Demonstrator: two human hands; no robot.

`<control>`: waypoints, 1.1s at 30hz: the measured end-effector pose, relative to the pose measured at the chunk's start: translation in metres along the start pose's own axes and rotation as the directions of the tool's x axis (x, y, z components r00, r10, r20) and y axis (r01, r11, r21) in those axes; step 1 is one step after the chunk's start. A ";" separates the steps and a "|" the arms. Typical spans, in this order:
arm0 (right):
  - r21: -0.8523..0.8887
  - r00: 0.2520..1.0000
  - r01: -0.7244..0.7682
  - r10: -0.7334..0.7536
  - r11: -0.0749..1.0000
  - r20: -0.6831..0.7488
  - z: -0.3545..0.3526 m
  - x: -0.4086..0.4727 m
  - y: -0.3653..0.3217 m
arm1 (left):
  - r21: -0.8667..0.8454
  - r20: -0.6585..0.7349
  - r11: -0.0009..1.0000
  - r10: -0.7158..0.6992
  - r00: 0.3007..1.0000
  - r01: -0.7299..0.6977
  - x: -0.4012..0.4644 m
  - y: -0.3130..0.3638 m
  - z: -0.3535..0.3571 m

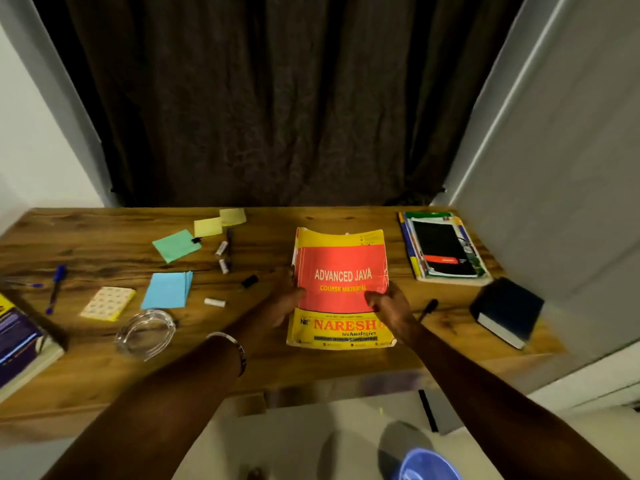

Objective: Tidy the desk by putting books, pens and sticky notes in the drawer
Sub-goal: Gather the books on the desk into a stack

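Wooden table [104, 237], grain running left-right. Dark brown curtain [270, 98] hangs in folds behind its far edge. White wall [31, 150] far left; grey panel [561, 168] along the right side. Clear plastic coil [145, 332] lies near-left on the table. Small white cylinder [214, 302] right of it, apart. Small black cap [249, 281] further right. Below the near edge: blue bowl [429, 465], lower right, partly out of view.
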State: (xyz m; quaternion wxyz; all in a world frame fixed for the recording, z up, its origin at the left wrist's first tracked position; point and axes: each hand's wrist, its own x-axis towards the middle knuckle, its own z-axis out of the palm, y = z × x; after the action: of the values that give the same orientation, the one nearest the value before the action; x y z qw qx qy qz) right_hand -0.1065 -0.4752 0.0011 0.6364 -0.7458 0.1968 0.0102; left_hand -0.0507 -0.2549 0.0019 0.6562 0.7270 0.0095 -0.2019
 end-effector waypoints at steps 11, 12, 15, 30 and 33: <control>-0.114 0.988 -0.117 0.105 0.986 -0.109 -0.025 0.016 0.028 | 0.096 -0.025 0.994 -0.041 0.999 0.043 0.028 -0.008 0.033; -0.131 0.986 -0.127 0.111 0.983 -0.124 -0.022 0.019 0.026 | 0.086 -0.036 0.995 -0.044 0.998 0.047 0.031 -0.008 0.033; -0.158 0.986 -0.106 0.083 0.982 -0.146 -0.016 0.033 0.024 | 0.095 -0.068 0.995 -0.031 0.997 0.038 0.038 -0.005 0.031; -0.522 0.986 -0.082 -0.006 0.849 -0.165 -0.008 0.054 0.034 | 0.467 -0.154 0.883 0.036 0.987 0.040 0.062 -0.025 0.018; -0.599 0.984 -0.024 -0.087 0.801 -0.155 -0.007 0.067 0.032 | 0.483 -0.228 0.875 0.099 0.969 0.024 0.060 -0.018 0.005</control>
State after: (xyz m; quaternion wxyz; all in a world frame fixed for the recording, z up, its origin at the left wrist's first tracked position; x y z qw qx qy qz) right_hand -0.0561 -0.5042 -0.0461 0.3491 -0.9094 0.2261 -0.0045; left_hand -0.0021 -0.2725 -0.0343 0.4519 0.8868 0.0259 -0.0938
